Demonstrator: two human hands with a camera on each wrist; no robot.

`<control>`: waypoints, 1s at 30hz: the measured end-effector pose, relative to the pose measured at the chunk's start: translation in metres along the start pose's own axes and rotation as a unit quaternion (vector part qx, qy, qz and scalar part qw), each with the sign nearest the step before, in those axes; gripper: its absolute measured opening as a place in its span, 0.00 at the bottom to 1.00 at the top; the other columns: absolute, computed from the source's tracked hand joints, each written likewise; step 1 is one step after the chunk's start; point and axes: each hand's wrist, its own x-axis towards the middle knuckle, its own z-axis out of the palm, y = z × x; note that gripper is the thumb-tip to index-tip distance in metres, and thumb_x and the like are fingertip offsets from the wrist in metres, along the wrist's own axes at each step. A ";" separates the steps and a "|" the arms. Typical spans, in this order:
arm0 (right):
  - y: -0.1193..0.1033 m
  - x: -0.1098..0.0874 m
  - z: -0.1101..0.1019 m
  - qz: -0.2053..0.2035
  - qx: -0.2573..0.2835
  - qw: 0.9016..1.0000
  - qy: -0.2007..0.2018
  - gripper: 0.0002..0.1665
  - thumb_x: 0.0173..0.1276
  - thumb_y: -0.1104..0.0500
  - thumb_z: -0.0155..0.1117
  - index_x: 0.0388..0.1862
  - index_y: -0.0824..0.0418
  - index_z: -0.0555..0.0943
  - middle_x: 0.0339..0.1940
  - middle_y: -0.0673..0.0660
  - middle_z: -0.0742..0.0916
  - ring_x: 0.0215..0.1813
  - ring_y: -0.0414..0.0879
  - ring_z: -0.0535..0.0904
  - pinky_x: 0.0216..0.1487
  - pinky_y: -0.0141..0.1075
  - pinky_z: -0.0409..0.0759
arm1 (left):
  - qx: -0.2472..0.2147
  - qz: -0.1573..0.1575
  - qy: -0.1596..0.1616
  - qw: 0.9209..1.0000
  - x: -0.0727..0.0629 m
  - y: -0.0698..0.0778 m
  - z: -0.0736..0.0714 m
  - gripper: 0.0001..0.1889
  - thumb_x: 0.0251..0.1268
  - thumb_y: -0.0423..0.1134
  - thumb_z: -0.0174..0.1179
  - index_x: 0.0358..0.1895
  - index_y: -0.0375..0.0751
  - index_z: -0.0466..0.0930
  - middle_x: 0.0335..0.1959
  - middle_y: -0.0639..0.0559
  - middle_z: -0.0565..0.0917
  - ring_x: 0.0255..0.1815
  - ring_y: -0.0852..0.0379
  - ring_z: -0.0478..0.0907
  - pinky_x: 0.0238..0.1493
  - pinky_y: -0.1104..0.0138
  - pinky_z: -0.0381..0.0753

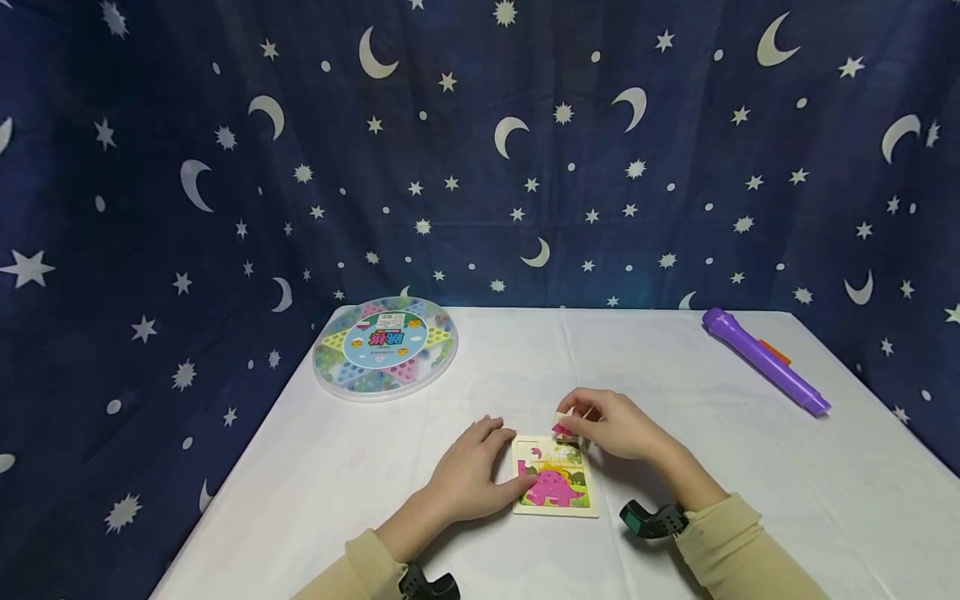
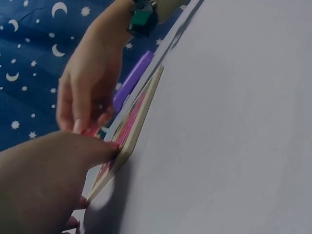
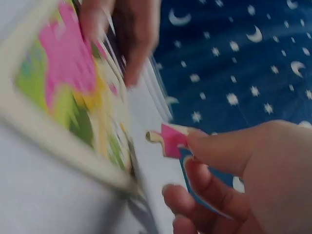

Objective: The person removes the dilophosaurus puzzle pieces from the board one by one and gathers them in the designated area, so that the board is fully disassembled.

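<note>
Now, largest first:
Bench [image 1: 750, 467]: white, carrying your round game case [image 1: 385, 347] and purple torch [image 1: 765, 361].
Puzzle board [image 1: 556, 477]: lies flat between your hands.
Left hand [image 1: 472, 471]: grip spread, fingers resting on the board's left edge.
Right hand [image 1: 615, 425]: grip pinching a pink puzzle piece [image 3: 169, 140] above the board's far edge.

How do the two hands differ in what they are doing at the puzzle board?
The left hand lies with its fingers resting on the puzzle board's left edge, holding nothing; the right hand pinches a pink puzzle piece. The left hand sits beside the board, the right hand at its far edge. Both wear wrist-mounted cameras and beige sleeves.
</note>
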 end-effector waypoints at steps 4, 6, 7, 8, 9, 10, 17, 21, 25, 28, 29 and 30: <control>0.014 0.000 -0.014 0.035 -0.010 0.999 0.033 0.06 0.73 0.53 0.68 0.46 0.51 0.86 0.33 0.50 0.82 0.32 0.46 0.77 0.29 0.39 0.77 | -0.009 -0.005 -0.001 1.000 -0.002 -0.003 -0.002 0.40 0.62 0.70 0.61 0.68 0.47 0.76 0.72 0.45 0.72 0.76 0.43 0.64 0.73 0.48 0.65; 0.020 -0.001 -0.019 0.047 -0.021 0.998 0.042 0.07 0.74 0.53 0.68 0.47 0.51 0.87 0.34 0.50 0.82 0.32 0.47 0.77 0.28 0.40 0.77 | -0.012 -0.003 0.002 1.000 -0.003 -0.004 -0.002 0.39 0.62 0.69 0.61 0.68 0.46 0.76 0.72 0.45 0.72 0.76 0.42 0.64 0.73 0.48 0.64; 0.022 -0.001 -0.021 0.052 -0.027 0.997 0.046 0.07 0.74 0.54 0.68 0.47 0.51 0.87 0.35 0.51 0.82 0.33 0.47 0.77 0.29 0.40 0.77 | -0.014 -0.002 0.005 1.000 -0.003 -0.004 -0.002 0.39 0.62 0.69 0.62 0.68 0.46 0.76 0.71 0.45 0.72 0.76 0.42 0.64 0.74 0.49 0.63; 0.025 0.000 -0.023 0.056 -0.033 0.997 0.051 0.07 0.73 0.55 0.68 0.47 0.51 0.87 0.35 0.51 0.82 0.34 0.47 0.77 0.30 0.40 0.77 | -0.015 -0.001 0.008 1.000 -0.003 -0.004 -0.002 0.39 0.62 0.69 0.62 0.68 0.46 0.76 0.71 0.45 0.72 0.76 0.42 0.64 0.74 0.49 0.62; 0.027 0.000 -0.024 0.059 -0.038 0.996 0.056 0.07 0.73 0.56 0.68 0.47 0.51 0.88 0.36 0.51 0.82 0.35 0.47 0.77 0.30 0.40 0.77 | -0.016 0.001 0.010 1.000 -0.003 -0.005 -0.002 0.38 0.62 0.68 0.62 0.68 0.46 0.76 0.71 0.44 0.73 0.76 0.42 0.64 0.75 0.50 0.62; 0.030 0.000 -0.025 0.061 -0.041 0.995 0.061 0.07 0.73 0.56 0.68 0.47 0.52 0.88 0.36 0.51 0.83 0.36 0.47 0.77 0.31 0.40 0.77 | -0.016 0.003 0.014 1.000 -0.004 -0.005 -0.002 0.38 0.62 0.68 0.62 0.68 0.45 0.76 0.71 0.44 0.73 0.76 0.42 0.64 0.75 0.50 0.61; 0.044 0.003 -0.022 0.054 -0.060 0.991 0.110 0.09 0.70 0.55 0.71 0.45 0.57 0.88 0.29 0.47 0.84 0.33 0.44 0.77 0.37 0.40 0.75 | -0.024 0.009 0.025 0.999 -0.004 -0.004 -0.001 0.37 0.62 0.66 0.63 0.66 0.43 0.77 0.70 0.43 0.74 0.76 0.43 0.64 0.76 0.50 0.59; 0.052 0.005 -0.017 0.045 -0.070 0.985 0.148 0.08 0.68 0.55 0.73 0.41 0.57 0.88 0.27 0.45 0.84 0.31 0.43 0.76 0.36 0.40 0.74 | -0.024 0.012 0.022 0.999 -0.004 -0.003 -0.001 0.37 0.63 0.66 0.62 0.66 0.43 0.77 0.70 0.43 0.74 0.76 0.42 0.63 0.76 0.50 0.59; 0.056 0.005 -0.013 0.036 -0.084 0.982 0.166 0.06 0.68 0.55 0.74 0.39 0.55 0.88 0.25 0.45 0.81 0.30 0.43 0.74 0.34 0.40 0.72 | -0.020 0.013 0.019 1.000 -0.003 -0.002 0.000 0.37 0.63 0.66 0.62 0.67 0.43 0.77 0.70 0.43 0.73 0.76 0.42 0.63 0.76 0.50 0.59; 0.057 0.004 -0.011 0.032 -0.088 0.980 0.177 0.05 0.67 0.55 0.74 0.39 0.55 0.89 0.24 0.45 0.81 0.29 0.44 0.73 0.33 0.40 0.71 | -0.013 0.012 0.017 1.000 -0.002 -0.001 0.001 0.38 0.64 0.67 0.61 0.67 0.43 0.76 0.70 0.43 0.73 0.76 0.43 0.63 0.76 0.50 0.59; 0.058 0.004 -0.010 0.033 -0.088 0.979 0.180 0.05 0.68 0.55 0.74 0.39 0.55 0.89 0.24 0.45 0.81 0.29 0.44 0.73 0.33 0.40 0.71 | -0.012 0.011 0.015 1.000 -0.003 -0.001 0.001 0.38 0.64 0.67 0.61 0.68 0.43 0.76 0.70 0.43 0.73 0.76 0.43 0.63 0.76 0.50 0.59; 0.058 0.004 -0.010 0.033 -0.089 0.978 0.183 0.05 0.68 0.55 0.74 0.40 0.55 0.89 0.24 0.45 0.81 0.29 0.44 0.74 0.33 0.40 0.71 | -0.010 0.009 0.013 1.000 -0.003 -0.001 0.001 0.38 0.63 0.67 0.61 0.68 0.44 0.76 0.71 0.43 0.73 0.77 0.43 0.63 0.76 0.51 0.59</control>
